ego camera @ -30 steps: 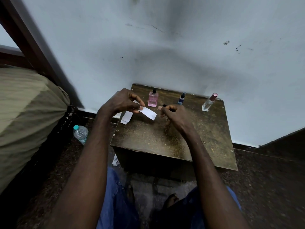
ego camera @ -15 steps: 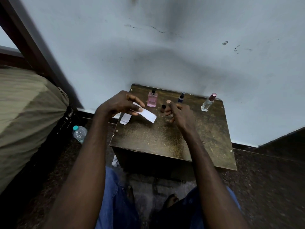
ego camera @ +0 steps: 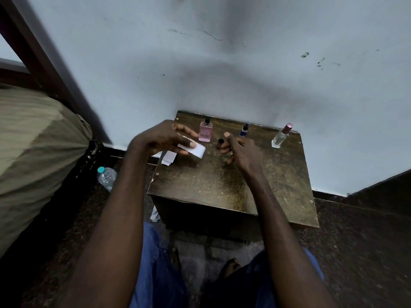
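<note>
Just inside the table's [ego camera: 222, 185] left edge, paper strip [ego camera: 196, 150] in left hand [ego camera: 162, 138].

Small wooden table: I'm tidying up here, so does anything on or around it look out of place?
A clear plastic water bottle with a teal cap lies on the floor left of the small wooden table, and a white paper scrap lies on the floor by its front left corner.

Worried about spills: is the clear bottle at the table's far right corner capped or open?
Capped: the clear bottle stands upright on the table, and its pink cap sits on the neck.
</note>
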